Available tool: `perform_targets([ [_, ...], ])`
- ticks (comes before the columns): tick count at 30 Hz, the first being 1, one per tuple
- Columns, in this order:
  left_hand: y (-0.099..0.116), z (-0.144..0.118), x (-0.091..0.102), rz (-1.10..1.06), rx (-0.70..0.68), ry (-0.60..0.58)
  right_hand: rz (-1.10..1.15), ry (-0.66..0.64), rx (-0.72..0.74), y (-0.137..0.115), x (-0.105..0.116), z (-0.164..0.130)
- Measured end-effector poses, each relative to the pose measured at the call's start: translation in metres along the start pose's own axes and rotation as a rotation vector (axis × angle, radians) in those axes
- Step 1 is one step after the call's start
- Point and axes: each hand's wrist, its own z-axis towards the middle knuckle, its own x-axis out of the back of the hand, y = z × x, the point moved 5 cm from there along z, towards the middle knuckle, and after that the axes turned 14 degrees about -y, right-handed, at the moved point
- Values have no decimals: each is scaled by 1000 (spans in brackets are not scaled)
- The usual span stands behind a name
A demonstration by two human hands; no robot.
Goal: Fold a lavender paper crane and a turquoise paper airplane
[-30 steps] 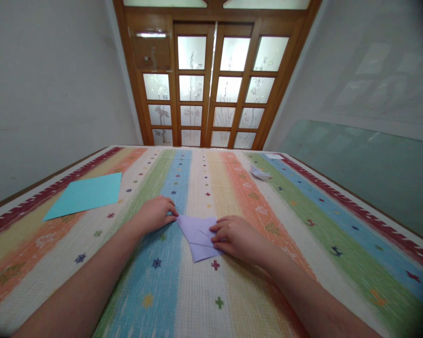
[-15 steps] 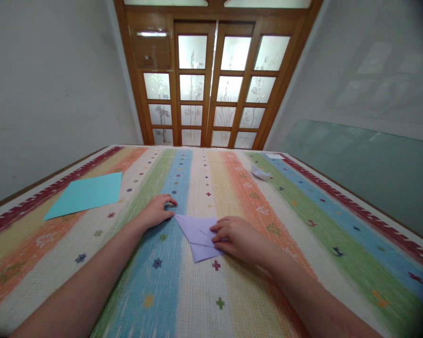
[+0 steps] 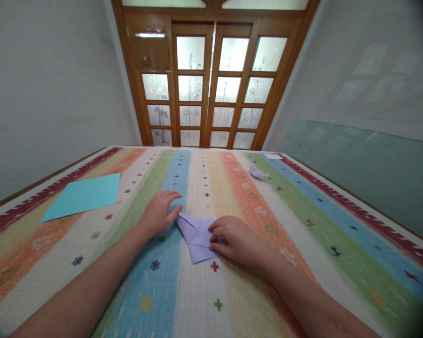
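Observation:
A folded sheet of lilac paper (image 3: pixel 197 237) lies on the striped tablecloth in front of me, with crease lines and a pointed upper left corner. My left hand (image 3: pixel 161 211) is at that corner, its thumb touching or just beside the tip. Its fingers are apart, with nothing between them. On the right edge of the paper, my right hand (image 3: pixel 234 238) holds the sheet with bent fingers, hiding that side. The upper flap stands slightly raised near the left corner.
A turquoise sheet of paper (image 3: pixel 84 197) lies flat at the left. Toward the far right sits a small folded pale paper piece (image 3: pixel 258 173), and a white slip (image 3: pixel 274 156) lies near the far edge. The striped tablecloth (image 3: pixel 162 300) covers the table.
My left hand has opened wider, its thumb moving up and right at the paper's corner. The upper flap has lifted a little. The right hand stays on the right edge.

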Motion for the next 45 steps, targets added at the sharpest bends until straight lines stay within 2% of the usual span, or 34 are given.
perform_targets([
  [3, 19, -2, -18, 124, -44, -126, -4, 8, -2, 1, -1, 2],
  [7, 25, -1, -30, 125, -20, -148, 0, 20, -15, 0, 1, 2],
  [15, 28, -1, -32, 106, -53, -163, 62, 199, -160, 8, 2, 1],
  [23, 24, 0, -38, 89, -41, -171, 21, 141, -325, 22, -10, -1],
  [38, 29, -2, -36, 65, -93, -158, -26, 119, -261, 10, -6, 4],
  [42, 28, 0, -37, 48, -128, -148, -4, 127, -284, 13, -10, 3],
  [45, 29, 2, -34, 33, -159, -130, 56, 188, -303, 21, -10, 1],
])
